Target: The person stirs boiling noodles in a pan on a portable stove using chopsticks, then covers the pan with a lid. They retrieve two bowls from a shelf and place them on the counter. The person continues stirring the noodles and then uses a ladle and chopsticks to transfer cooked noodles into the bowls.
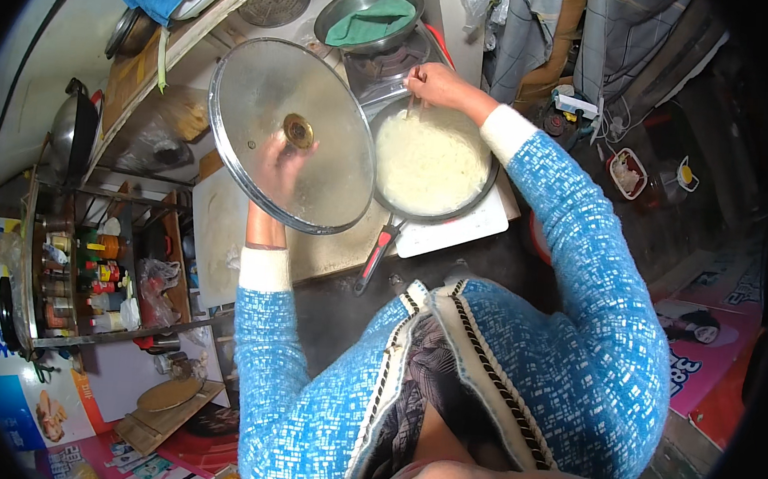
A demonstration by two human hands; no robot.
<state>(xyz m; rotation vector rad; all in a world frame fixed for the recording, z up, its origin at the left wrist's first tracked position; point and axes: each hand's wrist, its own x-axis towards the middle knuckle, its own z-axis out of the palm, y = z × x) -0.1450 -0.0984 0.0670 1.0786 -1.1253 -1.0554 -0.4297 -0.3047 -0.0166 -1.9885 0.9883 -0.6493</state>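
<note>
My left hand [278, 168] is closed at the knob of a round, fogged glass lid [334, 187] and shows dimly through the glass. The lid is raised and tilted, just left of a dark pan [488, 183]. Pale, creamy-white food [434, 163] fills the pan. Its black and red handle [377, 255] points toward my body. Over the pan's far rim, my right hand [432, 88] is closed, fingers pinched together and pointing down. A short, thin piece shows below the fingertips, too small to name.
The pan sits above a white flat appliance [465, 232]. Behind it, a steel bowl [328, 15] with a green cloth [372, 22] rests on a gas stove [387, 69]. A rack of bottles and jars [105, 273] stands left, below a wooden shelf [184, 43]. Grey curtains [625, 43] hang far right.
</note>
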